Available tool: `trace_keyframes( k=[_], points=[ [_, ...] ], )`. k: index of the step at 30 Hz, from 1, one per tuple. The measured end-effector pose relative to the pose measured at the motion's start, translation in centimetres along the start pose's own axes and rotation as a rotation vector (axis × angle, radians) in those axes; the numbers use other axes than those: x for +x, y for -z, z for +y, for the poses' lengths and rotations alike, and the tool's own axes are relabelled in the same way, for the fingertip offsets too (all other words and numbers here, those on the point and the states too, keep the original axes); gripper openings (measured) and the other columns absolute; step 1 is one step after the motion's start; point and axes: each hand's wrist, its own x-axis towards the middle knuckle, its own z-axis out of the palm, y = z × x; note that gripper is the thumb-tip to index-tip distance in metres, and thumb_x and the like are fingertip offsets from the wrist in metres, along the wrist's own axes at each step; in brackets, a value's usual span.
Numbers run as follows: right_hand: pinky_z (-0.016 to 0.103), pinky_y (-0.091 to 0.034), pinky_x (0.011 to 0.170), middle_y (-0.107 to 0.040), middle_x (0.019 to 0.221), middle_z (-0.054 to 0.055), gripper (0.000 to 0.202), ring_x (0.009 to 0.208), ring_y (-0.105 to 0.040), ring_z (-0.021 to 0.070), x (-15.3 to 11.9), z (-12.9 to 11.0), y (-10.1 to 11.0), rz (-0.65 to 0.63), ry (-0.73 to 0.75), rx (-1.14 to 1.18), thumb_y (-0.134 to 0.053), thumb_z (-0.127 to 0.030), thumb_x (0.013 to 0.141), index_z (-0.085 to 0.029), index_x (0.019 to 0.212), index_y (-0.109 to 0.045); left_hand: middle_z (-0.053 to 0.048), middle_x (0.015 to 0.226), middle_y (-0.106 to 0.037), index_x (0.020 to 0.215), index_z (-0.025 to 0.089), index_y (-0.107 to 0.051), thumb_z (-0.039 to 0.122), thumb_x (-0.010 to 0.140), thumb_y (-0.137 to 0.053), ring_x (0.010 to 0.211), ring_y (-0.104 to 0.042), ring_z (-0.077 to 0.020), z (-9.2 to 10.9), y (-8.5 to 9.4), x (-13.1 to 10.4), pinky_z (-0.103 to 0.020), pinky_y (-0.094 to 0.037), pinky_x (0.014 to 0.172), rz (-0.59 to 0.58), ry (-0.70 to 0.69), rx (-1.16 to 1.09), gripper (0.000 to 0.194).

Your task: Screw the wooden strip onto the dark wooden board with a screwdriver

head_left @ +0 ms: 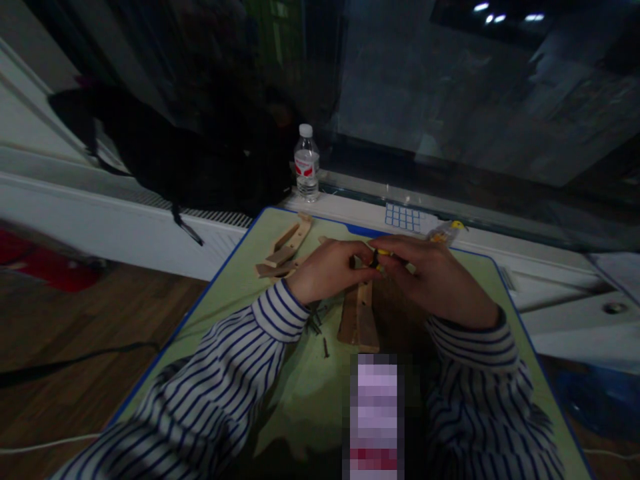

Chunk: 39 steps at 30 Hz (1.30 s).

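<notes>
We see a small yellow-and-black item (384, 253) (partly hidden by fingers) pinched between our left hand (330, 270) and right hand (434, 277), near the wooden strip's (367, 325) far end.

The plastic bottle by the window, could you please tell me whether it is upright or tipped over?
Upright: the bottle stands on its base, with its white cap at the top.
</notes>
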Motion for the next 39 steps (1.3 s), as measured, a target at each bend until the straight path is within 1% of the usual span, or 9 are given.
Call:
trace_keyframes(
  k=[5, 10, 15, 19, 23, 26, 29, 35, 39],
  points=[
    [0.036, -0.052, 0.081, -0.071, 0.106, 0.009, 0.024, 0.094, -0.067, 0.0213, -0.03, 0.31, -0.18, 0.04, -0.057, -0.101, -0.051, -0.028, 0.091, -0.018, 0.108, -0.065, 0.0, 0.076, -0.069, 0.099, 0.018, -0.07, 0.034, 0.087, -0.058, 0.065, -0.058, -0.0116, -0.04, 0.09, -0.1, -0.023, -0.04, 0.062, -0.068, -0.011, -0.028, 0.024],
    [0.032, -0.05, 0.069, -0.07, 0.096, 0.008, 0.026, 0.078, -0.066, 0.019, 0.05, 0.39, -0.45, 0.048, -0.104, -0.177, -0.054, -0.037, 0.09, -0.017, 0.102, -0.063, 0.001, 0.073, -0.068, 0.106, 0.016, -0.069, 0.029, 0.089, -0.053, 0.062, -0.055, -0.0103, 0.02, 0.5, -0.16, -0.022, -0.04, 0.062, -0.156, -0.041, -0.054, 0.026],
    [0.029, -0.048, 0.063, -0.068, 0.09, 0.006, 0.025, 0.07, -0.063, 0.0161, 0.11, 0.42, -0.58, 0.047, -0.117, -0.193, -0.054, -0.039, 0.09, -0.017, 0.1, -0.062, -0.001, 0.076, -0.07, 0.102, 0.016, -0.069, 0.032, 0.086, -0.058, 0.063, -0.057, -0.0117, -0.01, 0.33, -0.07, -0.023, -0.04, 0.061, -0.11, -0.027, -0.011, 0.025],
    [0.029, -0.049, 0.064, -0.068, 0.093, 0.007, 0.026, 0.073, -0.064, 0.0168, 0.04, 0.35, -0.52, 0.05, -0.12, -0.162, -0.056, -0.038, 0.089, -0.017, 0.102, -0.063, -0.003, 0.078, -0.072, 0.094, 0.017, -0.071, 0.039, 0.082, -0.064, 0.066, -0.061, -0.0142, -0.21, -0.04, -0.04, -0.025, -0.041, 0.063, -0.02, -0.02, 0.069, 0.026],
    [0.032, -0.053, 0.071, -0.065, 0.115, 0.009, 0.034, 0.072, -0.064, 0.0141, -0.14, 0.17, -0.38, 0.008, -0.086, -0.07, -0.054, -0.032, 0.09, -0.016, 0.12, -0.058, -0.003, 0.079, -0.072, 0.091, 0.018, -0.072, 0.035, 0.084, -0.062, 0.067, -0.062, -0.0136, -0.38, -0.03, -0.08, -0.024, -0.041, 0.062, -0.029, -0.034, 0.085, 0.021],
    [0.033, -0.052, 0.083, -0.064, 0.122, 0.009, 0.034, 0.09, -0.066, 0.0164, -0.25, 0.17, -0.35, 0.004, -0.014, -0.032, -0.051, -0.019, 0.089, -0.016, 0.122, -0.057, -0.003, 0.08, -0.073, 0.093, 0.018, -0.072, 0.036, 0.085, -0.061, 0.069, -0.063, -0.0139, -0.52, 0.1, -0.08, -0.023, -0.041, 0.063, -0.049, -0.034, 0.081, 0.022],
    [0.034, -0.049, 0.089, -0.067, 0.117, 0.009, 0.029, 0.105, -0.062, 0.0196, -0.27, 0.31, -0.43, 0.02, 0.008, -0.036, -0.05, -0.017, 0.089, -0.016, 0.116, -0.061, -0.003, 0.084, -0.073, 0.096, 0.018, -0.072, 0.035, 0.087, -0.059, 0.073, -0.064, -0.0141, -0.68, 0.25, -0.03, -0.023, -0.042, 0.066, -0.074, -0.056, 0.047, 0.023],
    [0.031, -0.051, 0.068, -0.067, 0.099, 0.007, 0.025, 0.076, -0.064, 0.0172, -0.13, 0.3, -0.63, 0.023, -0.097, -0.117, -0.054, -0.036, 0.09, -0.018, 0.106, -0.062, -0.002, 0.087, -0.072, 0.108, 0.019, -0.068, 0.023, 0.092, -0.049, 0.077, -0.063, -0.0126, -0.84, 0.73, 0.02, -0.023, -0.044, 0.07, -0.267, -0.107, -0.104, 0.025],
    [0.029, -0.049, 0.064, -0.064, 0.093, 0.006, 0.025, 0.069, -0.061, 0.0145, 0.01, 0.17, -0.67, 0.03, -0.11, -0.139, -0.055, -0.04, 0.089, -0.018, 0.1, -0.061, -0.002, 0.085, -0.071, 0.106, 0.017, -0.068, 0.026, 0.092, -0.05, 0.075, -0.062, -0.0122, -0.72, 0.77, -0.01, -0.022, -0.044, 0.068, -0.279, -0.093, -0.111, 0.025]
  ],
)
